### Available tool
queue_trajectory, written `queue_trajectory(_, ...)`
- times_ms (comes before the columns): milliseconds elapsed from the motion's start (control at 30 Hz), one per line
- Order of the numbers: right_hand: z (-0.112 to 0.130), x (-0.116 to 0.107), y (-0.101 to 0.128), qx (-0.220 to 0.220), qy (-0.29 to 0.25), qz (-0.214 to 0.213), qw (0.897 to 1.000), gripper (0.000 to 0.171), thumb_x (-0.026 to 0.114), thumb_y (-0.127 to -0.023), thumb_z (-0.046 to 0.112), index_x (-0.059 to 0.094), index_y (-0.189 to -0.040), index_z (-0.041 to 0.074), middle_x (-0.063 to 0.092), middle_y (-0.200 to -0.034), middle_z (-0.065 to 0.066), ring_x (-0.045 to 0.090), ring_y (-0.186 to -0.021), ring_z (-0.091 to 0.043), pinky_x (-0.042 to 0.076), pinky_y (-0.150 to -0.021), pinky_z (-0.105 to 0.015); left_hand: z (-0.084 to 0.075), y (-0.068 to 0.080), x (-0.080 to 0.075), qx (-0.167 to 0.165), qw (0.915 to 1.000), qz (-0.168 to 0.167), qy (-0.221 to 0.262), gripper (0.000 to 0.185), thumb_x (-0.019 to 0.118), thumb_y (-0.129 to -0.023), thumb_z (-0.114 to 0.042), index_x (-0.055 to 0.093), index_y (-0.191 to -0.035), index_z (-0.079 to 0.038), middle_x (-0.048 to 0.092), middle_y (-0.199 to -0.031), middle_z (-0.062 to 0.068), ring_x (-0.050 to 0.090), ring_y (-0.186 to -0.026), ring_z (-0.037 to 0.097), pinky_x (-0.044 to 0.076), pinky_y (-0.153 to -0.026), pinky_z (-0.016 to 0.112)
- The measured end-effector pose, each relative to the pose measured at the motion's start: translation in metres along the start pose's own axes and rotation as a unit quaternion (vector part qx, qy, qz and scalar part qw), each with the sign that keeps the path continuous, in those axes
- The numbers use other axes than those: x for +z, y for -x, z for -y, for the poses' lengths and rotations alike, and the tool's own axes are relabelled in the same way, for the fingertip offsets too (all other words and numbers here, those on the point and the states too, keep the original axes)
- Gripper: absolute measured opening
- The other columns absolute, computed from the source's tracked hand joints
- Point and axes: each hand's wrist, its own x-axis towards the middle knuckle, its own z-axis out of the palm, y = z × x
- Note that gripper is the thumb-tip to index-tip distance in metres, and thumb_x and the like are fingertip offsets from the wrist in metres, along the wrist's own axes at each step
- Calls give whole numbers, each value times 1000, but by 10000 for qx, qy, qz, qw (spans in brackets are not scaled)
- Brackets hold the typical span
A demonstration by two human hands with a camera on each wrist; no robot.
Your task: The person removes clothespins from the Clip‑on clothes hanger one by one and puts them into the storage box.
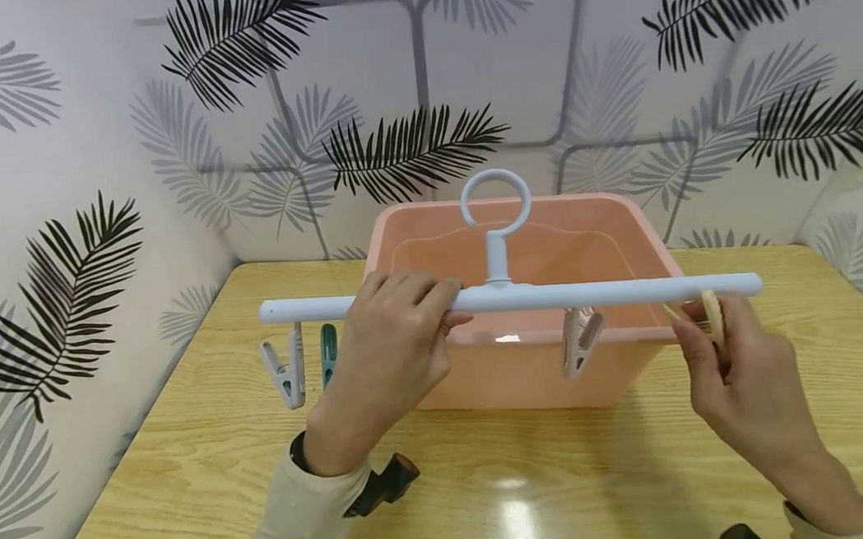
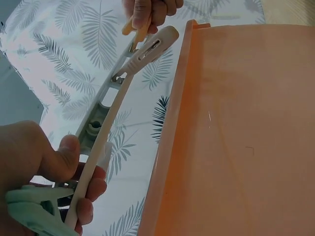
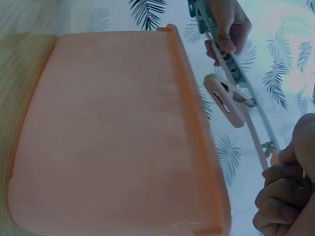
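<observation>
A pale blue hanger bar (image 1: 552,297) with a ring hook (image 1: 496,201) is held level above a pink tub (image 1: 615,233). My left hand (image 1: 434,304) grips the bar left of its middle. My right hand (image 1: 702,329) pinches a yellow clip (image 1: 712,312) under the bar's right end. A white clip (image 1: 286,371) and a teal clip (image 1: 329,354) hang near the left end, and a pinkish clip (image 1: 580,340) hangs right of the middle. The left wrist view shows my left hand (image 2: 69,167) round the bar (image 2: 106,128). In the right wrist view the pinkish clip (image 3: 226,101) hangs beside the tub (image 3: 118,132).
The tub stands on a wooden table (image 1: 212,448) set into a corner of leaf-patterned walls (image 1: 64,201). Nothing shows inside the tub. Bare tabletop lies in front of the tub and to both sides.
</observation>
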Motion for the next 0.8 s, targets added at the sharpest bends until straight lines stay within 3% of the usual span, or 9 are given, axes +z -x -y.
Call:
queue_trajectory(100,1,-7,-2,-254,806,-128,9963,43,43,-102,31,51,-92,-9,37,-53,4,25,-42,4,21,-35,-16,0,-1,-1,15,10000,42,31,13,69,-89,-17,69,-93,-4,66,-80,5,62,-77,21,46,-72,35)
queue_trajectory(200,0,-11,-5,-463,1165,-312,9916,56,37,-102,44,50,-89,-9,40,-55,0,27,-46,3,23,-37,-18,-1,-1,-2,-16,10000,21,-69,13,69,-89,-16,69,-93,-4,66,-79,5,62,-75,21,46,-72,36)
queue_trajectory(367,0,-12,-9,-587,743,-214,9953,56,40,-101,44,49,-88,-9,32,-60,6,26,-50,6,21,-41,-15,0,-2,-5,-75,9999,-52,-65,13,69,-89,-16,69,-93,-3,66,-79,5,62,-76,22,46,-73,37)
queue_trajectory(533,-2,-16,-11,-662,658,-122,9956,54,41,-100,46,48,-84,-5,31,-64,6,29,-55,5,22,-47,-13,1,-1,-7,-108,9999,-17,-75,15,68,-90,-16,69,-97,-3,67,-83,6,62,-78,23,46,-72,37)
queue_trajectory(667,-8,-23,-11,-704,530,166,9960,55,44,-99,48,54,-86,-4,44,-67,3,38,-58,6,29,-49,-12,1,0,-8,-150,9998,30,-129,15,67,-91,-16,69,-98,-3,67,-85,7,62,-80,23,45,-71,37)
queue_trajectory(800,-9,-30,-11,-729,451,446,9953,58,44,-98,48,62,-96,-7,55,-68,3,44,-61,9,36,-48,-11,2,0,-8,-185,9997,20,-143,15,68,-90,-15,69,-98,-3,68,-85,7,63,-80,23,45,-73,38)
